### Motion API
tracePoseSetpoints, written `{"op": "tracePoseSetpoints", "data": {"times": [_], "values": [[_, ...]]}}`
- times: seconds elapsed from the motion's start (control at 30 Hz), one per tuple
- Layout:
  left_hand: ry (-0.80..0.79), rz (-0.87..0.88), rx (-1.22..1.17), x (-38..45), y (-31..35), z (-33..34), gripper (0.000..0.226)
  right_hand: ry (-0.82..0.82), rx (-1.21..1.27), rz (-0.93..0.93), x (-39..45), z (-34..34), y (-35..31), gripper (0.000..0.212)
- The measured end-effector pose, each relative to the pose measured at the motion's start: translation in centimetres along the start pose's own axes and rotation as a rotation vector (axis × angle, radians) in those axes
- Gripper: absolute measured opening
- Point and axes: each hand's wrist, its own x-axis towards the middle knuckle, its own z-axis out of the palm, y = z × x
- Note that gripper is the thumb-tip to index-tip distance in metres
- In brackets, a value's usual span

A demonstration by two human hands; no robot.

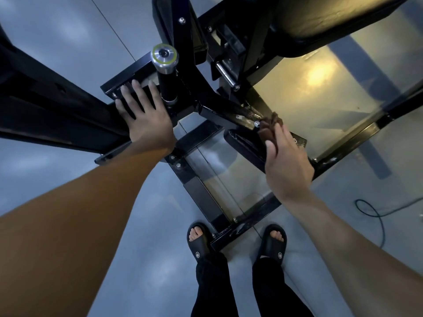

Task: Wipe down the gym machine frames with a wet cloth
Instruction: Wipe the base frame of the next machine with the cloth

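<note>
A black steel gym machine frame (206,110) fills the upper half of the head view. My left hand (143,115) rests flat, fingers spread, on a black frame arm at the left. My right hand (286,165) holds a small brown cloth (270,124) bunched at its fingertips, against a slanted frame bar beside a bolt. That bar looks wet and shiny near the cloth. A chrome-capped weight post (164,58) stands just right of my left fingers.
A black padded seat (325,21) hangs at the top right. Base bars of the frame (199,191) run down to the grey floor between my two sandalled feet (199,239). A dark cable (377,216) loops on the floor at the right.
</note>
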Motion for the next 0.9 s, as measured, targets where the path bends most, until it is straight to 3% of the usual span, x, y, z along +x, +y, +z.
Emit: {"op": "tracePoseSetpoints", "data": {"times": [0.1,0.37,0.5,0.63,0.8,0.9], "values": [[0.05,0.004,-0.018,0.0,0.0,0.5,0.108,0.005,0.063,0.039,0.5,0.6,-2.9,0.05],[0.038,0.013,-0.011,0.2,-0.1,0.7,0.114,-0.068,0.072,-0.17,4.9,2.0,-13.2,0.053],[0.023,0.01,-0.004,0.3,-0.2,0.5,0.119,-0.053,0.042,-0.18,3.7,1.4,-8.2,0.051],[0.077,0.012,-0.04,0.3,-0.3,1.0,0.108,-0.049,0.079,0.004,1.4,0.1,-3.0,0.052],[0.197,0.021,-0.084,0.3,-0.2,1.8,0.079,-0.044,0.09,-0.041,3.5,1.2,-8.5,0.053],[0.186,0.022,-0.086,0.3,-0.2,1.7,0.082,-0.11,0.104,-0.078,6.0,1.6,-13.0,0.055]]}}
